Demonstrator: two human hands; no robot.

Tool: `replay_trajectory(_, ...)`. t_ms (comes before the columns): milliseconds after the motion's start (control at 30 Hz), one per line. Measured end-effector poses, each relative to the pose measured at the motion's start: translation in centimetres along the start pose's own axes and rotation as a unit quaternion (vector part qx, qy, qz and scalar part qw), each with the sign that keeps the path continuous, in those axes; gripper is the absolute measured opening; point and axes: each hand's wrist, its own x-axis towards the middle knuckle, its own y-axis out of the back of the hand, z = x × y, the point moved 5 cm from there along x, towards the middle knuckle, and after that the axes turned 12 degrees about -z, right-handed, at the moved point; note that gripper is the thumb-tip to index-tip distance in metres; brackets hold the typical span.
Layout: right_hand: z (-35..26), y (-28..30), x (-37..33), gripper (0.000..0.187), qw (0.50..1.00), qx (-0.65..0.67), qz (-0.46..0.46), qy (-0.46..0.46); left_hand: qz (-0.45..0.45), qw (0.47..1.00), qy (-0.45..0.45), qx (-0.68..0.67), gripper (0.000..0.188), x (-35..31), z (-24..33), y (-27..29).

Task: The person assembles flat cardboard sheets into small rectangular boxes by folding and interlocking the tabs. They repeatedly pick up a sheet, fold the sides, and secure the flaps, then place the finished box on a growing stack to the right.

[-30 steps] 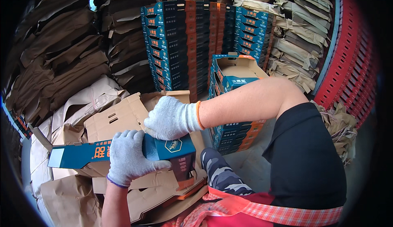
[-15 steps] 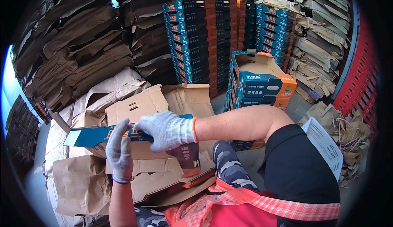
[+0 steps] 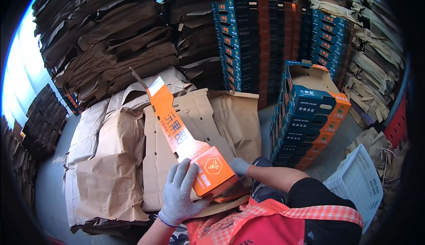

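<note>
A partly folded cardboard box (image 3: pixel 216 169) with orange printed faces is tilted in front of my lap, its long orange flap (image 3: pixel 172 123) standing out toward the far left. My left hand (image 3: pixel 179 196), in a grey knitted glove, grips the box's left edge, fingers along the orange face and thumb near the lower edge. At the far right side of the box is my right hand (image 3: pixel 240 167), also gloved; its fingers are hidden behind the box. Flat brown cardboard blanks (image 3: pixel 155 174) lie under and beyond the box.
To the right stands a stack of folded teal and orange boxes (image 3: pixel 305 125). Taller box stacks (image 3: pixel 248 46) rise behind. Bundled brown cardboard (image 3: pixel 119 46) is piled along the back. A white plastic basket (image 3: pixel 358 183) sits at my right; paper-wrapped bundles (image 3: pixel 110 174) lie at left.
The box has turned from its teal side to its orange side and come nearer my lap. My left hand moved right and down onto it; my right hand moved right, behind it. The view swung left.
</note>
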Motion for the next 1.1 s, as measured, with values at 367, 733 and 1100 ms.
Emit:
replay_trajectory(367,-6.3,19.7,-14.0,0.035,0.861,0.293,0.347,0.228,0.225,0.97,-0.024,-0.086,0.101,6.2,1.2,-4.7)
replay_trajectory(733,-12.3,21.7,-9.5,0.014,0.986,-0.006,0.136,0.096,0.116,0.906,0.08,-0.399,0.127,5.3,-0.4,-10.5)
replay_trajectory(1100,-11.5,28.9,-2.2,0.035,0.803,0.452,0.376,0.091,0.173,0.83,0.098,-0.521,0.113,2.5,-1.2,-8.7)
